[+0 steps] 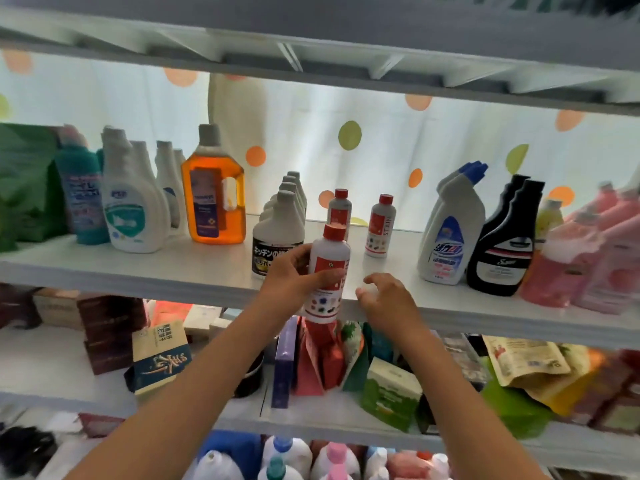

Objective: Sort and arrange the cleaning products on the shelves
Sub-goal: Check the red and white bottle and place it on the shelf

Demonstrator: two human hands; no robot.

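Observation:
My left hand [294, 278] grips a small white stain-remover bottle with a red cap [328, 268], holding it upright in front of the middle shelf's edge [207, 285]. My right hand [388, 299] hovers just right of that bottle with fingers loosely curled, holding nothing. Two matching red-capped bottles stand on the shelf behind: one [340, 207] at the back, one [380, 226] to its right. A row of white kitchen-cleaner bottles with black labels [277, 233] stands to the left of my held bottle.
On the left of the shelf stand an orange jug [214, 195], white spray refills [133, 202] and a teal bottle [81, 195]. To the right stand white toilet cleaners [450, 230], black bottles [502, 244] and pink bottles [581, 258]. The shelf below holds boxes and pouches.

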